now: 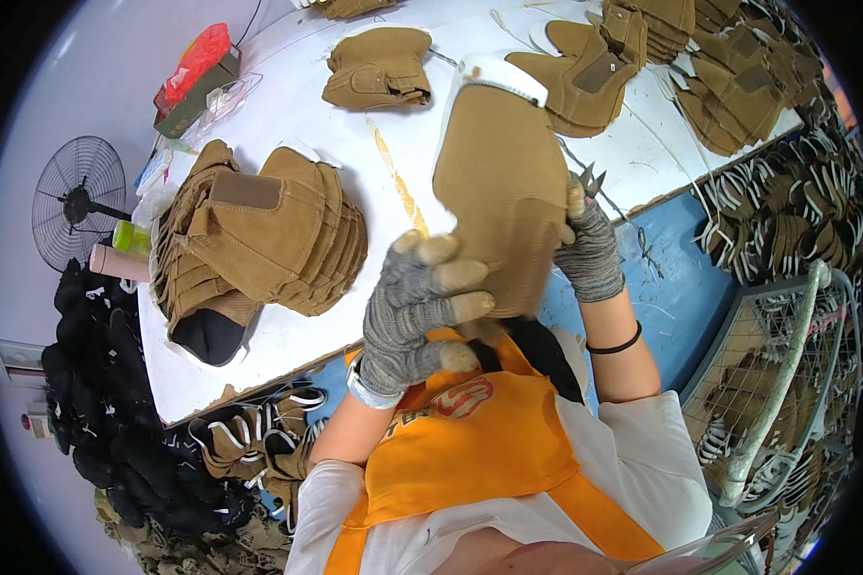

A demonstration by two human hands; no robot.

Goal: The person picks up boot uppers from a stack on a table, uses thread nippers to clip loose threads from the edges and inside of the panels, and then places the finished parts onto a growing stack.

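Observation:
A brown shoe upper point(501, 163) with a white edge at its top hangs over the table's front edge, its lower part smeared by motion. My right hand point(588, 247), in a grey glove with the fingertips uncovered, grips its right edge. Small pointed scissors point(593, 180) stick out from that same hand; their handles are hidden. At the upper's lower left is my left hand point(422, 311), gloved the same way, its fingers spread and stretched over the upper's edge. Whether those fingers press on it I cannot tell.
On the white table point(297, 101) lie a stack of brown uppers point(278, 230) at left, a folded upper point(379, 69) and more uppers point(585, 77) at back right. A fan point(79, 201) stands at left. A wire cart point(777, 383) with shoe parts is at right.

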